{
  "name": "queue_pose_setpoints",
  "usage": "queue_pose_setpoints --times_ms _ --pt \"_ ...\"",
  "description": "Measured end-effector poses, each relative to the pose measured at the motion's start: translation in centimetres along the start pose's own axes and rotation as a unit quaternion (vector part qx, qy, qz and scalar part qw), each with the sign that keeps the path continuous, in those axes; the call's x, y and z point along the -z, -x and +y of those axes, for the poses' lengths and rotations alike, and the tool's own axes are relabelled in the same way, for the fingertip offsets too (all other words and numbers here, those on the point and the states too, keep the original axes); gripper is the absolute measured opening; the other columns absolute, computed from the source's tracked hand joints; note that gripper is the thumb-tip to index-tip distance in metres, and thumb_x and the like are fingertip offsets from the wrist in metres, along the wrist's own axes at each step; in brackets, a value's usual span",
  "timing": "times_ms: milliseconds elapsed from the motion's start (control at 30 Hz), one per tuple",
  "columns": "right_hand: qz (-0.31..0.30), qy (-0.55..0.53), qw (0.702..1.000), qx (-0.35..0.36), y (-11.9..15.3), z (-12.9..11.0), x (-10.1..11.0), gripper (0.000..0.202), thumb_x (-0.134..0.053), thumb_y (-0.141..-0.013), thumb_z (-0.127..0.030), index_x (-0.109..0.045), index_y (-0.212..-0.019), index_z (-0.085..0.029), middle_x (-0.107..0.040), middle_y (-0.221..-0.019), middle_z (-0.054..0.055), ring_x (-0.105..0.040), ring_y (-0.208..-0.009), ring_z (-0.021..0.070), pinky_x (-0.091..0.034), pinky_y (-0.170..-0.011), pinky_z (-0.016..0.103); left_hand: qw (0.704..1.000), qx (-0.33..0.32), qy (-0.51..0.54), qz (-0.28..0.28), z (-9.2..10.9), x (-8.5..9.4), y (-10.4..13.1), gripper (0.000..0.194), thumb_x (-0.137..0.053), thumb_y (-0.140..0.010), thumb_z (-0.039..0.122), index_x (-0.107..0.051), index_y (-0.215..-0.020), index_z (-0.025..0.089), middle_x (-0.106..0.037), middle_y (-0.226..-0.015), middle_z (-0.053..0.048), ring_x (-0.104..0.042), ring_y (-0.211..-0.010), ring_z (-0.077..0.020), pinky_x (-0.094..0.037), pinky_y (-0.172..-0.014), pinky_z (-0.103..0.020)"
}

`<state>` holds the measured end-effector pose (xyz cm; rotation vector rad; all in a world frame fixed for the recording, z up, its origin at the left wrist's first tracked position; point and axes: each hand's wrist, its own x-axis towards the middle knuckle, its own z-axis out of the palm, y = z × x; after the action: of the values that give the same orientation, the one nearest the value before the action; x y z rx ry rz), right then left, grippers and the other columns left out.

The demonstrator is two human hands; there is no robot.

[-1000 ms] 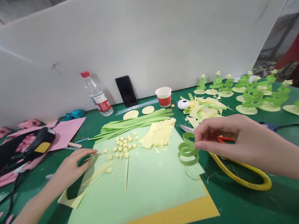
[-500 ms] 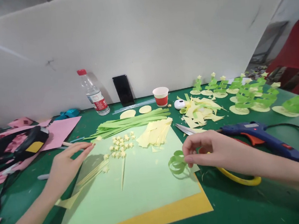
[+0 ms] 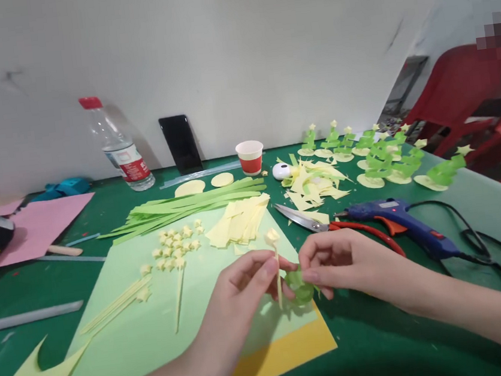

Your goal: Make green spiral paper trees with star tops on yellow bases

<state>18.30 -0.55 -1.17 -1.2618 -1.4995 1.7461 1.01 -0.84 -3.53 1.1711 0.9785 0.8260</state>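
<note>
In the head view, the only one there is, I see what matters right between the two hands: a slim pale stick (image 3: 280, 297) stands nearly upright, its star (image 3: 272, 235) at the top, and the green paper coil (image 3: 300, 291) sits just to the right of its lower end. Whether stick and coil touch, I can't tell from here. The left hand (image 3: 238, 295) is nearer the stick and has it pinched between thumb and fingers, the forearm slanting up from the lower left. The right hand (image 3: 338, 262) grips the coil's right side with thumb and fingertips, its other fingers curled, the forearm coming in from the lower right. Both hands meet over the near right part of the light green sheet (image 3: 128, 347), with the scissors (image 3: 303, 218) and the blue glue gun (image 3: 422, 226) lying beyond the right hand.
</note>
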Motion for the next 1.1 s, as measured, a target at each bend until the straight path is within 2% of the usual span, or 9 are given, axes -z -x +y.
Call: queue_pose_setpoints --times_ms 100,200,333,400,500,633,833,967,1100 --pt "0.001 0.012 1.0 0.003 -0.2 0.2 0.2 0.017 -0.07 -0.066 -0.025 -0.056 -0.066 -0.016 -0.05 -0.056 -0.006 -0.043 -0.052 0.0037 -0.034 -0.05 0.015 0.999 0.018 0.021 -0.034 -0.2 0.1 -0.2 0.02 -0.055 -0.082 0.035 -0.065 -0.072 0.02 -0.06 -0.061 0.004 -0.054 -0.063 -0.01 -0.043 -0.066 -0.02" --pt "-0.002 0.053 0.999 0.005 -0.4 0.4 0.3 0.017 -0.068 -0.067 -0.027 -0.056 -0.068 -0.016 -0.049 -0.059 -0.005 -0.041 -0.054 0.0049 -0.033 -0.05 0.016 0.997 0.032 0.058 -0.036 -0.3 -0.1 -0.3 0.017 -0.058 -0.08 0.03 -0.064 -0.068 0.019 -0.061 -0.063 0.005 -0.055 -0.062 -0.0086 -0.044 -0.064 -0.018" --pt "0.059 0.106 0.991 0.047 -0.6 0.6 0.1 0.016 -0.066 -0.069 -0.03 -0.057 -0.078 -0.019 -0.039 -0.056 -0.006 -0.033 -0.052 0.0064 -0.029 -0.047 0.019 0.994 0.051 0.088 -0.04 -0.5 -0.3 -0.4 0.017 -0.059 -0.079 0.026 -0.066 -0.065 0.018 -0.06 -0.061 0.004 -0.056 -0.062 -0.0076 -0.044 -0.062 -0.015" --pt "0.073 0.102 0.99 0.063 -0.7 0.8 -0.1 0.017 -0.067 -0.068 -0.03 -0.055 -0.073 -0.019 -0.037 -0.055 -0.006 -0.033 -0.052 0.0068 -0.03 -0.047 0.019 0.992 0.06 0.099 -0.042 -0.6 -0.4 -0.4 0.017 -0.06 -0.078 0.025 -0.066 -0.064 0.017 -0.06 -0.06 0.004 -0.057 -0.062 -0.0081 -0.045 -0.062 -0.016" --pt "0.061 0.07 0.994 0.065 -0.7 0.9 -0.3 0.022 -0.068 -0.066 -0.033 -0.053 -0.066 -0.017 -0.044 -0.06 -0.004 -0.041 -0.056 0.0083 -0.036 -0.052 0.02 0.992 0.069 0.1 -0.037 -0.7 -0.3 -0.4 0.014 -0.061 -0.076 0.024 -0.067 -0.065 0.017 -0.062 -0.06 0.004 -0.058 -0.062 -0.0093 -0.046 -0.064 -0.018" --pt "0.044 -0.007 0.998 0.051 -0.6 0.7 -0.3 0.016 -0.068 -0.068 -0.03 -0.057 -0.069 -0.018 -0.054 -0.071 -0.002 -0.053 -0.068 0.0105 -0.043 -0.064 0.021 0.992 0.077 0.08 -0.052 -0.8 -0.2 -0.2 0.017 -0.06 -0.077 0.025 -0.068 -0.065 0.017 -0.064 -0.062 0.002 -0.058 -0.064 -0.0108 -0.046 -0.066 -0.02" --pt "0.1 -0.05 0.993 0.035 -0.5 0.1 0.5 0.008 -0.069 -0.067 -0.022 -0.063 -0.069 -0.019 -0.055 -0.071 -0.003 -0.044 -0.061 0.0055 -0.037 -0.056 0.015 0.992 0.072 0.049 -0.089 -0.7 -0.4 0.1 0.019 -0.06 -0.076 0.024 -0.068 -0.06 0.017 -0.066 -0.064 0.001 -0.059 -0.067 -0.0131 -0.048 -0.07 -0.022" --pt "0.086 -0.061 0.994 0.028 -0.7 0.4 0.6 0.009 -0.069 -0.067 -0.023 -0.062 -0.071 -0.019 -0.052 -0.069 -0.004 -0.036 -0.055 0.0043 -0.033 -0.051 0.014 0.989 0.098 0.063 -0.094 -0.6 -0.6 0.2 0.013 -0.062 -0.072 0.024 -0.068 -0.064 0.016 -0.066 -0.062 0.001 -0.062 -0.064 -0.0145 -0.05 -0.069 -0.024" --pt "0.063 0.002 0.998 0.023 -0.9 0.2 0.6 0.014 -0.064 -0.071 -0.029 -0.059 -0.078 -0.018 -0.054 -0.08 -0.002 -0.04 -0.06 0.0058 -0.035 -0.053 0.016 0.989 0.118 0.031 -0.089 -0.9 -0.6 0.2 0.014 -0.064 -0.069 0.027 -0.068 -0.062 0.016 -0.066 -0.06 0.0 -0.061 -0.062 -0.0155 -0.05 -0.068 -0.027"
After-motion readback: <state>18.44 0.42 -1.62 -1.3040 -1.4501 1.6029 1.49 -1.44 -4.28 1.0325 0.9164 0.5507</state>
